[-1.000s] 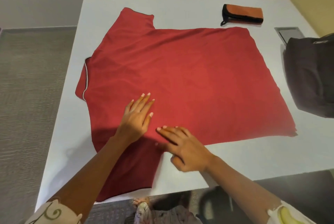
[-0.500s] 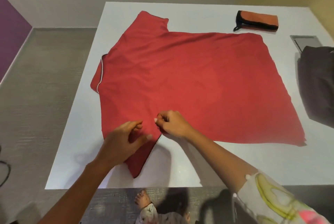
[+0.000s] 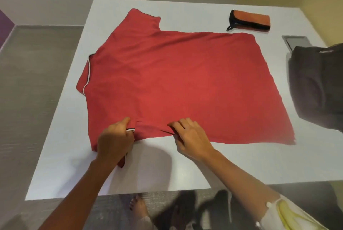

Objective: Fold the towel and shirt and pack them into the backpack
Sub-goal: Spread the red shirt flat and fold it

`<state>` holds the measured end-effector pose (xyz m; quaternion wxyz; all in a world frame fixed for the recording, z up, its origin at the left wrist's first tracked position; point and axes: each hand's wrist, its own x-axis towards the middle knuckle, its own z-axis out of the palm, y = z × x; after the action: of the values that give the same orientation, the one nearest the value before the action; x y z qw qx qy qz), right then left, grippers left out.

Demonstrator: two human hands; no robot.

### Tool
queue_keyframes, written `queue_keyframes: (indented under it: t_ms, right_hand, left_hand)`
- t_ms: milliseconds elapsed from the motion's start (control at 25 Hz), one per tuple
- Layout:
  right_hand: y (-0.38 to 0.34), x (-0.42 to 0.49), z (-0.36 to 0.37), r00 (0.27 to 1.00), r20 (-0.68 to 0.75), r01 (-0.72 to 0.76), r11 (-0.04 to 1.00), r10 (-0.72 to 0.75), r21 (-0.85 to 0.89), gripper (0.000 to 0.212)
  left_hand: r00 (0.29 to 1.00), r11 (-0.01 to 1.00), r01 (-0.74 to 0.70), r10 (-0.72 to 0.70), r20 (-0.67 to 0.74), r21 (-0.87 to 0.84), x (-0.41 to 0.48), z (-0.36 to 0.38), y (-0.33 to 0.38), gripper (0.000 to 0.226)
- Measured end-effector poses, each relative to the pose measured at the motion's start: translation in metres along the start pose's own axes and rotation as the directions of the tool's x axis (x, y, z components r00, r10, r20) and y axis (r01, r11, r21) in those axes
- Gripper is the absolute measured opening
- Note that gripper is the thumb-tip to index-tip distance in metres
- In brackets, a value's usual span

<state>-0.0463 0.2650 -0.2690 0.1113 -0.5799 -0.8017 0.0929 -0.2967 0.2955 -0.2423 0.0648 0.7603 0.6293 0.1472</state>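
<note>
A red polo shirt (image 3: pixel 178 85) lies spread flat on the white table (image 3: pixel 167 170), collar to the left. My left hand (image 3: pixel 115 140) grips the near sleeve, its striped cuff showing at my fingers, folded up onto the body. My right hand (image 3: pixel 191 135) pinches the shirt's near edge just right of the sleeve. An orange towel with black trim (image 3: pixel 250 20) lies folded at the far side. The dark backpack (image 3: pixel 319 85) sits at the table's right edge.
A grey inset panel (image 3: pixel 295 41) sits in the tabletop behind the backpack. Grey carpet lies to the left. My bare foot (image 3: pixel 137 207) shows below the table's near edge.
The near sleeve, which hung toward the table's front edge, has been lifted and folded up onto the shirt body. Both hands went from flat on the cloth to gripping it.
</note>
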Motion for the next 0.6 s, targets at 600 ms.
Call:
queue_keyframes:
  t_ms: [600]
  right_hand:
    - [0.211, -0.068, -0.121, 0.703, -0.033, -0.71, 0.704, 0.71, 0.008, 0.011]
  left_hand:
    - [0.899, 0.939, 0.282, -0.186, 0.395, -0.199, 0.106, -0.049, -0.042, 0.022]
